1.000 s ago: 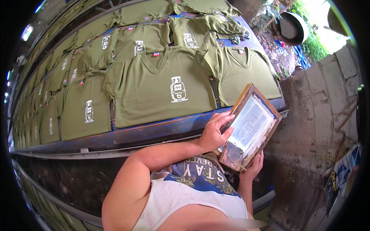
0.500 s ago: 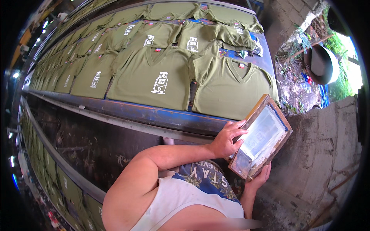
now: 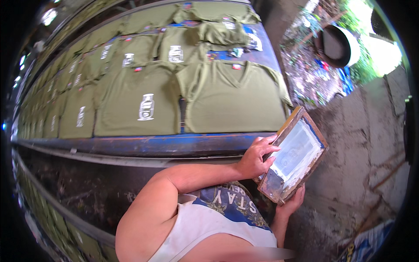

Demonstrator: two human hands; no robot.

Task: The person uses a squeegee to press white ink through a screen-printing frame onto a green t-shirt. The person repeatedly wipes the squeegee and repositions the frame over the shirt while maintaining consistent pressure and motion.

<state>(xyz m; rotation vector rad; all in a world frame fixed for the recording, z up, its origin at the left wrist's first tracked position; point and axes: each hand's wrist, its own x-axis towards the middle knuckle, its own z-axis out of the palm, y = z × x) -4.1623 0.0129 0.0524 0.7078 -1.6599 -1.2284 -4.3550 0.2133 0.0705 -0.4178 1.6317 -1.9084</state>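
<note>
A small wooden-framed printing screen is held tilted in front of me, its pale mesh smeared with white ink and bearing a faint design. My left hand grips its left side, fingers bent over the edge. Under the lower right corner, my right hand is closed on the frame, partly hidden behind it. Just beyond the screen lies an olive-green V-neck shirt with a plain front. To its left, another olive shirt carries a white bottle-shaped print.
Rows of olive shirts cover a long blue-edged table. Behind me on the left runs another table with shirts. A concrete wall stands at right. Beyond it are a large round tub and littered ground. Striped blue cloth lies lower right.
The table and shirts have shifted left and slightly down in view, as my viewpoint turned right. Both hands keep the printing screen in nearly the same pose. Striped cloth now shows at lower right.
</note>
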